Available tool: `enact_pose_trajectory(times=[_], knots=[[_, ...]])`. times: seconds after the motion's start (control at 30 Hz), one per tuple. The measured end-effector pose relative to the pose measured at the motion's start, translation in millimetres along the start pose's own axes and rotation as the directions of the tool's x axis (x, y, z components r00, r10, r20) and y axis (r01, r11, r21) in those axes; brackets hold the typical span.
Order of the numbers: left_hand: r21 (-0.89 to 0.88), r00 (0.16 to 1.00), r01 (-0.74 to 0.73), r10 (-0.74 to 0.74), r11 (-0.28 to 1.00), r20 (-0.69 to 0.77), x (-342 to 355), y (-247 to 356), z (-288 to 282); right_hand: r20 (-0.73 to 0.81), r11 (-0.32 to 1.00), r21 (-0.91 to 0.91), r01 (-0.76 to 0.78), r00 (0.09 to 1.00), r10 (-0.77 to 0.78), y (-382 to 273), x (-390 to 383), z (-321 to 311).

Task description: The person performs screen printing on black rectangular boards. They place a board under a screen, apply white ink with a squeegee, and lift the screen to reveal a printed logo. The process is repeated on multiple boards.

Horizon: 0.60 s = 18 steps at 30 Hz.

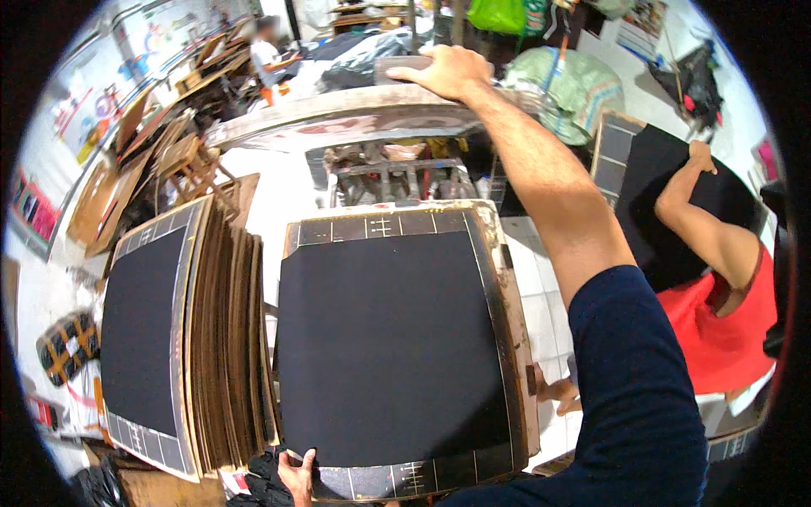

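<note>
A black fabric panel (389,351) lies flat on a dark board with white ruled marks (376,483) in front of me. My left hand (296,480) is at the panel's near left corner, thumb and finger apart, touching the board's edge there. My right arm stretches far forward over the board's right side. At its end, my right hand (460,72) grips the top of a raised wooden frame (338,103), its thumb pointing left. A flat grey piece (401,66) shows beside that hand; the fingers on the far side are hidden.
Left of the board stands a tilted stack of boards (224,338) with another black panel (144,329) on its face. At right, a person in red (718,329) handles a black panel (655,194). Wooden planks (127,186) and a green sack (562,89) lie beyond.
</note>
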<state>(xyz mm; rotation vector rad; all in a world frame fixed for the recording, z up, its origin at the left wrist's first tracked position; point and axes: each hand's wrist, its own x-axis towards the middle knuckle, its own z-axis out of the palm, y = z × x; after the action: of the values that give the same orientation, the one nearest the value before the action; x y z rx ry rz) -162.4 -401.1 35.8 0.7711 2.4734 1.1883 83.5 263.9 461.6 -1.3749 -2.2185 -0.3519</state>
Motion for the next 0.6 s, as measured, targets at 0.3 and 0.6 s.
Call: enact_pose_trajectory(times=[0.3, 0.6], knots=[[0.093, 0.991, -0.071, 0.060, 0.993, 0.116, 30.5, 9.8, 8.3, -0.043, 0.998, 0.000, -0.055, 0.998, 0.055, -5.5, 16.0, -0.7], [0.204, 0.993, -0.002, -0.022, 0.979, 0.118, 19.4, 3.8, 7.5, 0.003, 0.986, 0.168, -0.003, 1.000, 0.002, -6.8, 16.2, -26.2]])
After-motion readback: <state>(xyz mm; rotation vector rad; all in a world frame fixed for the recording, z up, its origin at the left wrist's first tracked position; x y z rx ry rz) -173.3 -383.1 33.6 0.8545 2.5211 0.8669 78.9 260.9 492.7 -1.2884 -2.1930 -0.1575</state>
